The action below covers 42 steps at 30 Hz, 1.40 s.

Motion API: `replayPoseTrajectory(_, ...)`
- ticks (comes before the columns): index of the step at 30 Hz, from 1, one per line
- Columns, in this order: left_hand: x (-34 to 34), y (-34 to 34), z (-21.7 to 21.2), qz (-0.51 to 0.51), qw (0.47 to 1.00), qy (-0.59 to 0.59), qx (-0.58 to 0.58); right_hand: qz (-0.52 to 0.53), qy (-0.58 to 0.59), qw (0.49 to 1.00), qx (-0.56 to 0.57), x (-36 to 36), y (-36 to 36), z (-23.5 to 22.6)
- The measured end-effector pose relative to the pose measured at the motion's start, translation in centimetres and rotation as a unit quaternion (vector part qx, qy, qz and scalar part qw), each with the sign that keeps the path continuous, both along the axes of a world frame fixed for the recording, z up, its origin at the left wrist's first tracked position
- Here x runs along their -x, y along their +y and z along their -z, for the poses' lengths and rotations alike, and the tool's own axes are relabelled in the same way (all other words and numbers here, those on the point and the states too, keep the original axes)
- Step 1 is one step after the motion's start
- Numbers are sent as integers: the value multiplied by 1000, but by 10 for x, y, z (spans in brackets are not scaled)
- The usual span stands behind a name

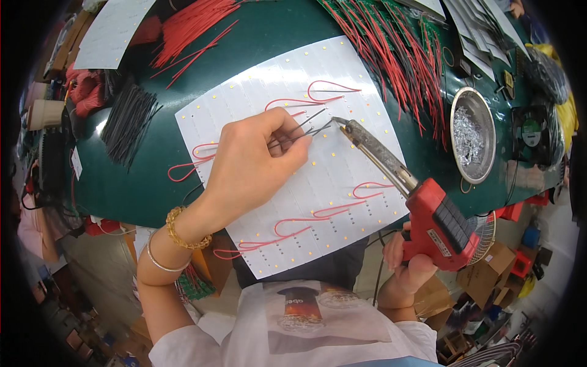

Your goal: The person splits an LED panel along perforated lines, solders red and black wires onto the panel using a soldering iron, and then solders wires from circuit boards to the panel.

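Note:
A white LED circuit board panel (pixel 287 165), dotted with small yellow LEDs, lies tilted on the green table before me. Several looped red wires (pixel 293 220) are attached along its rows. Over its middle, my left hand (pixel 263 147) pinches thin black wires (pixel 315 122) between thumb and fingers, their ends reaching toward the panel's pads. My right hand (pixel 411 263) is wrapped round the handle of a red gun-shaped soldering iron (pixel 437 226). Its metal tip is right beside the ends of the black wires, at the panel; whether it touches them I cannot tell.
Loose black wires (pixel 128 122) lie in a bundle at left. Red wires (pixel 192 27) are piled at the far left. Green boards with red and black wires (pixel 403 55) lie at the far right. A metal bowl (pixel 489 140) of silvery bits stands at right, near a black fan (pixel 531 136).

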<state>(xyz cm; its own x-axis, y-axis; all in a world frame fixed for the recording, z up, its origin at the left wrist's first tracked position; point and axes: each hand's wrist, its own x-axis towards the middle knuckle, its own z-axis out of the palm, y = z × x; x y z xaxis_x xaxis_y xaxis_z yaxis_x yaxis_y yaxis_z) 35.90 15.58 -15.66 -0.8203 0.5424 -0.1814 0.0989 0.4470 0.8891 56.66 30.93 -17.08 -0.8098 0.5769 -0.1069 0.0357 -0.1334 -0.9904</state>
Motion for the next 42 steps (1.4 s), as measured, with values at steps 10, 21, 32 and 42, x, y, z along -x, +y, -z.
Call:
replayPoseTrajectory(10, -3, 2, 2, -5, 999, 29, -17, 5, 20, 1000, -11, -4, 3, -3)
replayPoseTrajectory(21, 2, 11, -7, 11, 992, 102, -68, 11, 31, 999, 5, -10, 12, 0)
replayPoseTrajectory(32, -2, 32, 8, 24, 984, 174, -38, 40, 6, 999, -16, -4, 7, 2)
replayPoseTrajectory(42, -4, 35, 9, 24, 982, 189, 2, 11, -12, 999, -35, -7, 11, 7)
